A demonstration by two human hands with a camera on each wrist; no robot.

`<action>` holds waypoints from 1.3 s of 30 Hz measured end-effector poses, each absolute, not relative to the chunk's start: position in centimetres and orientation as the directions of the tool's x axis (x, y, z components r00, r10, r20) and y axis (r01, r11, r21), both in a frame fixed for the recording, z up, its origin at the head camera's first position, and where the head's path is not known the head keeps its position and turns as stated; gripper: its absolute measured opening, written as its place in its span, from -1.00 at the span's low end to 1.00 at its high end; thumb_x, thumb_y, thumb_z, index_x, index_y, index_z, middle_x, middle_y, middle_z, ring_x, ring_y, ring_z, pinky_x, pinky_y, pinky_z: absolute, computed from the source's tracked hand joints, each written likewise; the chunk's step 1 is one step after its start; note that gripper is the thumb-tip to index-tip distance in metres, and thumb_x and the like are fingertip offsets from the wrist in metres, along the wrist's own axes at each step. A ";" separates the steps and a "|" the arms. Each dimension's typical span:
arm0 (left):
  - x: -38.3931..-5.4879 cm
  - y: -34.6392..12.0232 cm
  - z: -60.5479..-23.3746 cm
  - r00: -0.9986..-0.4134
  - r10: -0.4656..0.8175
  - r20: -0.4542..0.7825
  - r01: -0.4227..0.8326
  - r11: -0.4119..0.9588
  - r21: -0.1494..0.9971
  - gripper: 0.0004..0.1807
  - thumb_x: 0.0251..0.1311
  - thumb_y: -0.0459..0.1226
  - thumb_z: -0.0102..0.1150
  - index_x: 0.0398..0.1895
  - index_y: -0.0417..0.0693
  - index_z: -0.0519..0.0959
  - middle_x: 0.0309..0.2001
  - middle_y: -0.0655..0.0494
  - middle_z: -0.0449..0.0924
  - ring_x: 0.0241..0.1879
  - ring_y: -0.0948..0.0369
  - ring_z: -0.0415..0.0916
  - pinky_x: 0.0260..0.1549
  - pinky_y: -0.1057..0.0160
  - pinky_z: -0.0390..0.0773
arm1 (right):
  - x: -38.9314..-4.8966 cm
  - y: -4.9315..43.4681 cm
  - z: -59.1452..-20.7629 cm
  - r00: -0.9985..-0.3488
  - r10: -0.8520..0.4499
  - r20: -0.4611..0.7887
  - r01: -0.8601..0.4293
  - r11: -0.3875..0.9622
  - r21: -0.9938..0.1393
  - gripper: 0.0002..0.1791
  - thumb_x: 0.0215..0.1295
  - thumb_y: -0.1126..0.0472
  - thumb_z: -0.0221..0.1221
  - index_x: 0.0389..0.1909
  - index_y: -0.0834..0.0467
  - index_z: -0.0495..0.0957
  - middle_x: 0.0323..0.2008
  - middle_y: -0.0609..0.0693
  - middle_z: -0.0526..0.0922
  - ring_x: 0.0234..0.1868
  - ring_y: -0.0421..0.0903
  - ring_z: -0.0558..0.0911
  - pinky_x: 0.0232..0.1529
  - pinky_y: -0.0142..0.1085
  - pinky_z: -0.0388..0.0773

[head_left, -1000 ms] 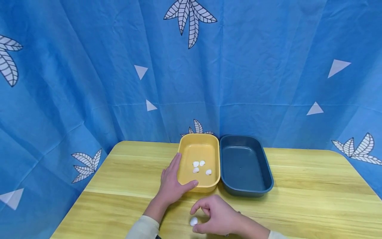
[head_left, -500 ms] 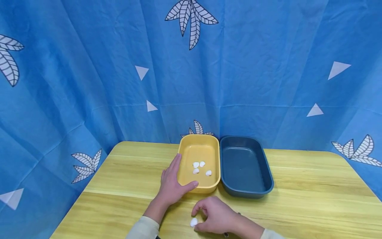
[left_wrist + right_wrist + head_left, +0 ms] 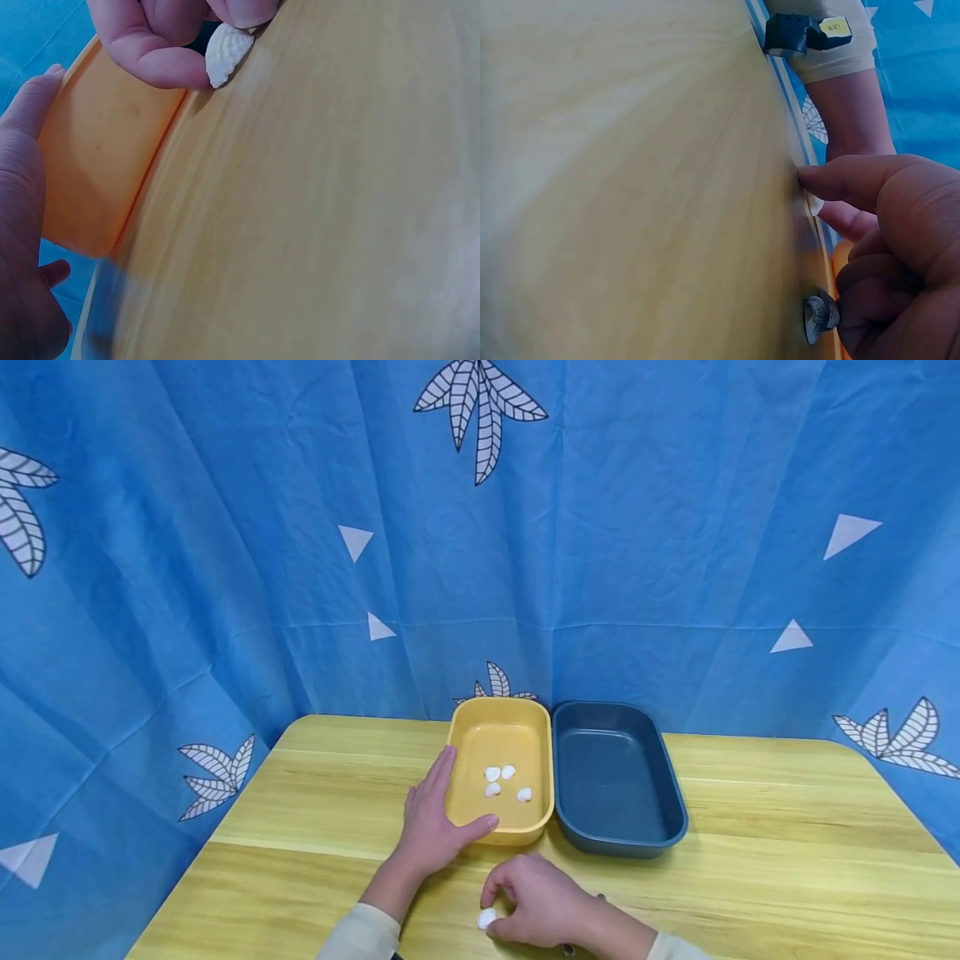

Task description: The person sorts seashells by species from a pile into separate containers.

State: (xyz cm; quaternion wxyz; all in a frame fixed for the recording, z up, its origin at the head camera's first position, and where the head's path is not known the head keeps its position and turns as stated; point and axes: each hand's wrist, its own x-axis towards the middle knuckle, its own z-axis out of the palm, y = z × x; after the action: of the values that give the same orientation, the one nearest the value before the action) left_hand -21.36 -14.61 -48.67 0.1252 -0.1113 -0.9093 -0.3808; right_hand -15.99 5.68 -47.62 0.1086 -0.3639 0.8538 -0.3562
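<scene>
A small white ribbed seashell (image 3: 228,54) is pinched between the thumb and index finger of my right hand (image 3: 542,902), low over the table in front of the yellow tray. My left hand (image 3: 433,828) lies spread along the left side and near corner of the yellow tray (image 3: 501,837), its thumb over the front rim. Several white seashells (image 3: 492,773) lie inside that tray. Near the curled lower fingers of the right hand, a grey seashell (image 3: 819,316) shows in the right wrist view.
A dark blue tray (image 3: 621,843) stands against the right side of the yellow one. Small dark objects (image 3: 568,949) peek out beside the right wrist. The wooden table (image 3: 787,860) ends at a blue patterned curtain (image 3: 675,527).
The right index finger and thumb have closed in on the white seashell, with a very small shift of the hand. My left hand stays where it was on the yellow tray.
</scene>
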 end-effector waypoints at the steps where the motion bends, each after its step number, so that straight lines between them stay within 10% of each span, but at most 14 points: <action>1: -21.4 -14.6 -48.6 -0.943 0.107 0.314 0.299 0.684 0.665 0.28 -0.07 0.34 0.38 0.63 0.09 -0.05 0.57 0.30 -0.11 0.50 0.13 -0.05 0.38 -0.20 -0.16 | -16.0 5.7 -47.6 -0.710 -0.700 0.071 -0.544 0.482 -0.687 -0.85 0.01 0.13 0.48 -0.43 -0.09 0.68 -0.82 -0.37 0.26 -0.76 -0.39 0.26 -0.69 -0.44 0.30; 39: -21.2 -14.6 -48.6 -0.933 0.123 0.338 0.328 0.678 0.658 0.28 -0.06 0.34 0.36 0.63 0.06 -0.06 0.58 0.21 -0.09 0.49 0.06 -0.02 0.35 -0.27 -0.13 | -15.8 7.0 -41.7 -0.709 -0.661 0.246 -0.569 0.331 -0.753 -0.85 0.09 0.17 0.46 -0.37 -0.06 0.67 -0.80 -0.35 0.09 -0.76 -0.36 0.10 -0.68 -0.46 0.12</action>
State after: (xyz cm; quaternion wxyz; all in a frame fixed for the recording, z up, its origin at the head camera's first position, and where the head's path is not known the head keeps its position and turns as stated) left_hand -21.21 -14.55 -48.59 0.1344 -0.1242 -0.9061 -0.3814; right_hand -15.84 7.03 -41.74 0.0523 -0.3777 0.8140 -0.4382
